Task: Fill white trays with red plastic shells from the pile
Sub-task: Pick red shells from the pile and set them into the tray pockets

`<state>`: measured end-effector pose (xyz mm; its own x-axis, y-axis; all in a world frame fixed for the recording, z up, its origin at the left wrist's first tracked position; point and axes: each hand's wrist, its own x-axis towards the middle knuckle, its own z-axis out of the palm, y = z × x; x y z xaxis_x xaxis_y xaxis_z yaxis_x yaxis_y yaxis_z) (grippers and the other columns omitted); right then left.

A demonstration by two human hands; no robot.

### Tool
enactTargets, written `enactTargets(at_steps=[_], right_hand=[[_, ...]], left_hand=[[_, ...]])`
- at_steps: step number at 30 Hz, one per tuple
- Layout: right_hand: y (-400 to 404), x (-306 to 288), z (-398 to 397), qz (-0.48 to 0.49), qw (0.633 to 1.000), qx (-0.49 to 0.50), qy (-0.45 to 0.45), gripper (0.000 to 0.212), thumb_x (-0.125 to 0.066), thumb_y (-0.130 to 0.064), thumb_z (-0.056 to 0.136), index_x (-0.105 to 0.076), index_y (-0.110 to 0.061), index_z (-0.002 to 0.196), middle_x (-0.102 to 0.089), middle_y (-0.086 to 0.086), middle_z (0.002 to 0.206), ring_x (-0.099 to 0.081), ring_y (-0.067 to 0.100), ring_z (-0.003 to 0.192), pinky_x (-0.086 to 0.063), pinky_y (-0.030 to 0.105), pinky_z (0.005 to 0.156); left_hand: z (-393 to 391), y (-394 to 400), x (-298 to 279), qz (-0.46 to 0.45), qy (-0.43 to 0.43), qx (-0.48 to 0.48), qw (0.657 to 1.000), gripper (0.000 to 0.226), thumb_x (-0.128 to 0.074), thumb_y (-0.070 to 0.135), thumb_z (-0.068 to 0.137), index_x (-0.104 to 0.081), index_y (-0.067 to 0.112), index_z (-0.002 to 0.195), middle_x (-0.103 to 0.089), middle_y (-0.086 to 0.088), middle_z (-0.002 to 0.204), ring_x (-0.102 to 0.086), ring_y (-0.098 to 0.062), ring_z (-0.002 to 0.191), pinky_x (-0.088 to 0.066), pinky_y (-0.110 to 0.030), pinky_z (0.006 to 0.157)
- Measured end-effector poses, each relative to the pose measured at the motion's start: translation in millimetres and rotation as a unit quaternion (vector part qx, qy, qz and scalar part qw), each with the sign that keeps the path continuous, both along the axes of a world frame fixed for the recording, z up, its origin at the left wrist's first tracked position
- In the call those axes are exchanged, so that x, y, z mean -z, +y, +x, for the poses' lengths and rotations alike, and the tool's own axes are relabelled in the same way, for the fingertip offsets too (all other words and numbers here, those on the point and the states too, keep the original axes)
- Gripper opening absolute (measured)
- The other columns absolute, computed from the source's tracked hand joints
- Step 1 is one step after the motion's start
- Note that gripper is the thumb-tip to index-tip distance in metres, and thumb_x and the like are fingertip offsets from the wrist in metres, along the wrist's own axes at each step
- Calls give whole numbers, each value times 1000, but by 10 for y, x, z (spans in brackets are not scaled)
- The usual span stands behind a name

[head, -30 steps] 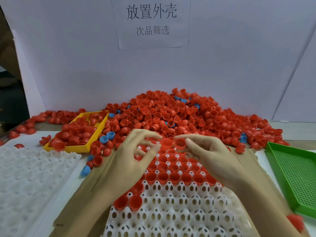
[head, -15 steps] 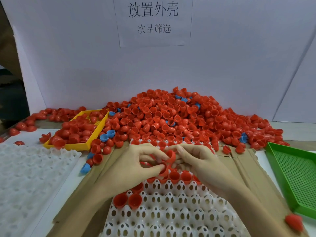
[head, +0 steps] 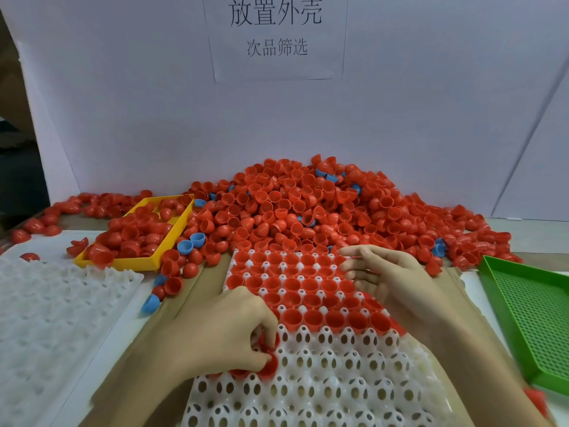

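Note:
A big pile of red plastic shells (head: 308,208) lies against the back wall, with a few blue ones mixed in. In front of it a white tray (head: 332,377) with round pockets has its far rows filled with red shells. My left hand (head: 224,331) is low at the tray's left side and pinches a red shell (head: 269,362) at the first unfilled row. Over the tray's right side, my right hand (head: 391,278) hovers with its fingers loosely spread, holding nothing.
A yellow tray (head: 144,263) of red shells sits at the left. Another white tray (head: 46,312) lies at the near left. A green perforated tray (head: 532,306) stands at the right. Loose red and blue shells dot the cardboard (head: 197,282).
Both hands had met over the tray's middle holding shells. The left hand has since dropped down-left with a shell to the unfilled row, and the right hand has drawn right and opened.

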<state>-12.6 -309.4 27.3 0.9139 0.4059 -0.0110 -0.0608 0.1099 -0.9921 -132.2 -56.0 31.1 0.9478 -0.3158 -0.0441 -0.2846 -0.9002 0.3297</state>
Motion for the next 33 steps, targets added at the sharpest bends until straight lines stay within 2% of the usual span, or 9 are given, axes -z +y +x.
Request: enactTargets(at_steps=[2,6,10,14,17,21,23,28,33], right_hand=[[-5,7,10,2,1000,2,1,30,-50,-18,108,-78,-5,111,-76,15,98,-70,19,87,-60,24,77],[-3,47,33,-7,1000,7,-7,31,-50,-18,108,-77,-5,110,-76,14,96,-70,19,85,-60,24,76],[-27,85,85,-19,1000,20,-11,31,-51,-18,108,-80,-7,105,-77,15,96,-71,19,84,-60,24,74],[-84,112,154,-20,999,40,-1,31,-50,-17,108,-79,-6,107,-76,14,94,-71,19,84,-59,23,71],[-132,98,186,-7,998,57,1,29,-51,-16,108,-78,-5,109,-76,12,93,-71,18,82,-59,22,71],[-160,92,216,-42,990,116,-69,24,-56,-19,106,-80,-13,105,-77,9,92,-72,17,81,-59,22,69],[-143,128,253,-106,970,164,-142,21,-59,-18,104,-79,-21,102,-78,0,92,-74,12,85,-58,22,70],[-19,120,581,-292,884,197,-307,18,-64,-14,100,-77,-27,103,-75,-17,100,-69,0,91,-56,23,84],[196,10,1038,-440,807,147,-367,27,-58,-4,101,-73,-13,121,-73,4,123,-69,20,112,-56,33,99]], left_hand=[[-8,-12,2,20,-8,-5,1000,13,-71,41,85,-74,33,94,-56,16,67,-57,-4,72,-46,-17,57],[4,0,45,30,-10,9,999,13,-70,42,88,-73,34,97,-51,18,64,-55,-2,72,-56,-25,78],[29,80,5,-28,17,27,999,21,-73,48,89,-76,32,102,-56,15,62,-56,1,67,-41,-6,65],[49,236,-63,-124,24,30,991,20,-73,56,87,-79,39,96,-65,16,66,-60,-6,63,-42,-14,56],[103,309,-47,-152,-47,3,987,34,-63,62,91,-77,34,78,-64,11,61,-56,-9,55,-42,-15,54],[202,368,37,-63,-200,-70,975,61,-40,70,92,-52,25,52,-49,3,49,-53,-16,53,-38,-20,49],[237,406,82,-31,-254,-94,962,61,-37,69,93,-40,26,49,-42,6,45,-51,-15,51,-38,-19,49],[309,491,190,-10,-323,-133,937,59,-45,57,99,-45,22,50,-42,9,45,-46,-11,44,-42,-24,48],[326,517,217,-4,-333,-141,932,56,-44,54,99,-45,27,50,-45,9,46,-49,-11,45,-48,-28,50]])
